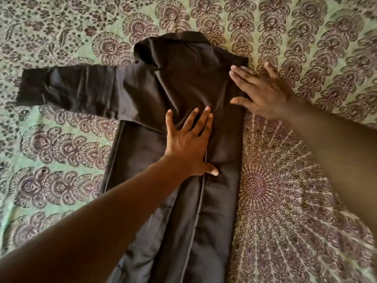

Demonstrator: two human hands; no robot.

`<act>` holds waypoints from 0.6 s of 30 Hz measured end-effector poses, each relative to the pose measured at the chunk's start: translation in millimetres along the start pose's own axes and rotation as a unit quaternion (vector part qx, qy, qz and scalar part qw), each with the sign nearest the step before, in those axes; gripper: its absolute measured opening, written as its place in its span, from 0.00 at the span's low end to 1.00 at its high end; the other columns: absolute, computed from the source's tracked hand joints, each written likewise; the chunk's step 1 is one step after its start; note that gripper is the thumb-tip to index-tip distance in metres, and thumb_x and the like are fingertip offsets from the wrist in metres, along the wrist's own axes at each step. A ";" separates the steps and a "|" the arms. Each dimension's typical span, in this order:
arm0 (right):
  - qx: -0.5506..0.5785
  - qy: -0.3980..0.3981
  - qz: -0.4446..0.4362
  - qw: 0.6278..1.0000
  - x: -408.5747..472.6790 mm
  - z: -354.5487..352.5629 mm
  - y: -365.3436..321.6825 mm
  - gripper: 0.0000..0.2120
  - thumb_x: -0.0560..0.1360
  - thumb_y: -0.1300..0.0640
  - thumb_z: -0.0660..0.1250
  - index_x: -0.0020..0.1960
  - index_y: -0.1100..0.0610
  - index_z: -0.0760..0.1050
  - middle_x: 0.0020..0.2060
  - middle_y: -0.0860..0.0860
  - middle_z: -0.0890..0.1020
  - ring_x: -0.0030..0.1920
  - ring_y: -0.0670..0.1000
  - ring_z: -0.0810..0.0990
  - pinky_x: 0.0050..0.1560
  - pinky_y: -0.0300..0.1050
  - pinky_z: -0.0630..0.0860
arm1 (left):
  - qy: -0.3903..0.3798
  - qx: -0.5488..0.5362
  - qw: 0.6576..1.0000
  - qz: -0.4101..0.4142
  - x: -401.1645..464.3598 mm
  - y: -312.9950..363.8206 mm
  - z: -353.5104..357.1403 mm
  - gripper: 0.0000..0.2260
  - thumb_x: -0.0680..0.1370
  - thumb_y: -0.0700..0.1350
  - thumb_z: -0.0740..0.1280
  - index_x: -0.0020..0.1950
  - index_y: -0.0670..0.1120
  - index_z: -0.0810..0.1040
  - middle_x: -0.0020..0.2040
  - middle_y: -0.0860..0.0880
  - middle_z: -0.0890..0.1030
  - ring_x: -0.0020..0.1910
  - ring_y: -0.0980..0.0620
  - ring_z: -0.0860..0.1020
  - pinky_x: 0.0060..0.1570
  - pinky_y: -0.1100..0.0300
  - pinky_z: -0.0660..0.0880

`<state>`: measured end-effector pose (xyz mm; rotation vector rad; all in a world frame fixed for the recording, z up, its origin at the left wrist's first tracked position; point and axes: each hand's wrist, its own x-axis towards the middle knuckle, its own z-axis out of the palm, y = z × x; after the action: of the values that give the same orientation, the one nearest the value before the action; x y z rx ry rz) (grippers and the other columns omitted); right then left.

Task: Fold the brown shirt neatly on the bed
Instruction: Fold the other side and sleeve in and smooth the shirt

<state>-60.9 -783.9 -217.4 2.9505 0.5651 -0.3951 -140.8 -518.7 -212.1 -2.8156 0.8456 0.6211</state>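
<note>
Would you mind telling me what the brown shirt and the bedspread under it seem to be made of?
The brown shirt looks like a thin, smooth woven cloth with a slight sheen: light catches its soft creases on the spread sleeve. Cotton or a blend, I cannot tell. The bedspread looks like matte printed cotton, with a flat green ground and a dense dark block-style pattern.

so the shirt (183,139) lies flat on the bedspread (306,180), running from 12 o'clock, where the collar (175,40) sits, down to 6 o'clock at the bottom edge of view. one sleeve (67,86) sticks straight out toward 9 o'clock. the side at 3 o'clock is folded in over the body, so that edge runs straight. left hand (187,144) rests flat on the middle of the shirt, fingers toward 12. right hand (263,92) sits at about 2 o'clock from it, fingers on the folded edge, palm over the bedspread.
</note>
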 end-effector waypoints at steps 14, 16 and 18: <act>0.124 0.061 0.099 0.985 -185.4 47.6 -219.2 0.39 0.83 0.37 0.55 0.83 0.61 0.54 0.84 0.57 0.50 0.84 0.58 0.49 0.79 0.66 0.55 | 0.136 -0.015 0.991 -0.005 -37.6 14.7 -2.2 0.49 0.65 0.67 0.77 0.78 0.44 0.66 0.78 0.42 0.65 0.77 0.41 0.63 0.68 0.33 0.61; 0.110 0.048 0.034 0.992 -222.0 54.5 -252.6 0.38 0.83 0.37 0.57 0.83 0.61 0.57 0.84 0.57 0.52 0.84 0.57 0.52 0.78 0.66 0.59 | 0.248 -0.007 0.968 0.048 -54.7 23.0 13.2 0.30 0.68 0.57 0.77 0.66 0.45 0.78 0.67 0.42 0.75 0.63 0.40 0.73 0.55 0.42 0.68; 0.095 0.060 0.003 0.994 -239.4 57.9 -267.2 0.37 0.83 0.38 0.58 0.82 0.61 0.59 0.84 0.56 0.54 0.84 0.56 0.53 0.78 0.65 0.60 | 0.318 -0.028 0.941 0.113 -71.2 26.6 30.3 0.14 0.74 0.46 0.68 0.57 0.44 0.82 0.57 0.42 0.80 0.54 0.41 0.78 0.49 0.46 0.70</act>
<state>-389.7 -629.2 -223.4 3.1746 0.5609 -0.2878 -220.0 -498.1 -209.7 -3.0199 1.2739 -0.2889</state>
